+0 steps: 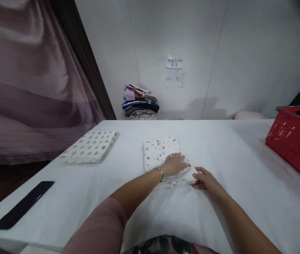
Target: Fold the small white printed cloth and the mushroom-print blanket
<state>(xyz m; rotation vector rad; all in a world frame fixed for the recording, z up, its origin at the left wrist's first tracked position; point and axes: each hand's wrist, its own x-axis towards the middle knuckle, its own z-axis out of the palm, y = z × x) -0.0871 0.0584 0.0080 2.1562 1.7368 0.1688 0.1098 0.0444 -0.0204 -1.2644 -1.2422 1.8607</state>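
Observation:
A white cloth with small dark printed motifs lies folded in the middle of the white-covered table. My left hand rests flat on top of it, fingers stretched towards its right side. A bracelet circles that wrist. At the cloth's near right corner, my right hand pinches the folded layers between thumb and fingers. The near edge of the cloth looks layered and slightly rumpled. Part of the cloth is hidden under my left hand.
A second folded cloth with a leaf-like print lies at the left. Nearer me is a flat black strip. A red plastic basket stands at the right edge. Several folded fabrics are stacked behind the table, by the wall.

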